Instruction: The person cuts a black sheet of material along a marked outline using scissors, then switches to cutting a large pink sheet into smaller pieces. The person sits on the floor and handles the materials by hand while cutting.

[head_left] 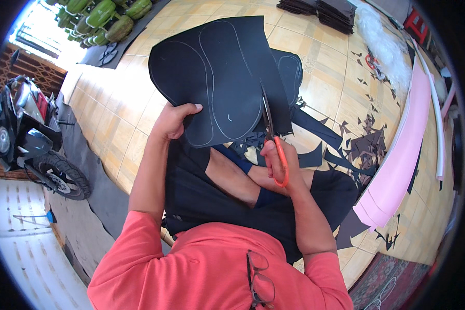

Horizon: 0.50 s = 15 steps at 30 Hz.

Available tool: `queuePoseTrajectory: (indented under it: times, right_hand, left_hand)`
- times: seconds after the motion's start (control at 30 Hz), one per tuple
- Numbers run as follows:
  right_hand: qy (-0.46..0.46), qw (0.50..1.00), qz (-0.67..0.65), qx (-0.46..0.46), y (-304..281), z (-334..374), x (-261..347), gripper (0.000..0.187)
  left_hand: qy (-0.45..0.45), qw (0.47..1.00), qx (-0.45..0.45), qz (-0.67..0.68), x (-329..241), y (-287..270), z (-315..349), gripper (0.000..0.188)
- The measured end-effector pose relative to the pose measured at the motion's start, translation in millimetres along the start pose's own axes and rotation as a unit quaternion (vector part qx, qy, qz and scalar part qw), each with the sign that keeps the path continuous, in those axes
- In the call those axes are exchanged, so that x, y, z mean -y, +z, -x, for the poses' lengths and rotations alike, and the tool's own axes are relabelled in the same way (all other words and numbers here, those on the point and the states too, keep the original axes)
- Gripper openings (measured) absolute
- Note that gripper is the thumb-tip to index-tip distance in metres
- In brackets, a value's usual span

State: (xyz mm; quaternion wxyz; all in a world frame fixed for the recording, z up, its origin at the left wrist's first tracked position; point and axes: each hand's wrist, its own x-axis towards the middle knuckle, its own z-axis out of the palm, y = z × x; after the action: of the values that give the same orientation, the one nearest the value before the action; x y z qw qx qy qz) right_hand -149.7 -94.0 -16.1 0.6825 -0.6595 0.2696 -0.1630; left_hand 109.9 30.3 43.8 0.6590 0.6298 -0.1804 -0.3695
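A black sheet [230,67] with shoe-sole outlines drawn in pale line is held up over my crossed legs. My left hand [174,120] grips its lower left edge, thumb on top and the fingers hidden underneath. In my right hand [281,161] are scissors [280,175] with orange handles, fingers closed round the loops. Their blades point away from me and lie in a cut beside the right-hand outline, where a strip [280,106] hangs to the right. Beyond that strip another black piece [289,70] with a drawn outline lies on the floor.
Dark offcuts [367,147] litter the tiled floor to my right, near a long pink sheet [398,150]. Stacked dark sheets [336,14] and clear plastic [380,41] lie at the far right. A motorcycle [36,134] stands left; green gas cylinders [101,15] are at the far left.
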Motion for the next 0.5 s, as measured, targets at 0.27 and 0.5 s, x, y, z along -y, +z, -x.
queuePoseTrajectory:
  times: [0.27,0.5]
  right_hand:
    - [-0.019,0.999,0.032,-0.006,1,0,0,0.042]
    - [-0.027,0.999,0.038,-0.021,7,-5,-7,0.043]
  left_hand:
    - [-0.032,0.999,0.024,-0.036,-4,-6,0,0.049]
    - [-0.074,0.988,0.017,-0.135,-5,-11,-1,0.047]
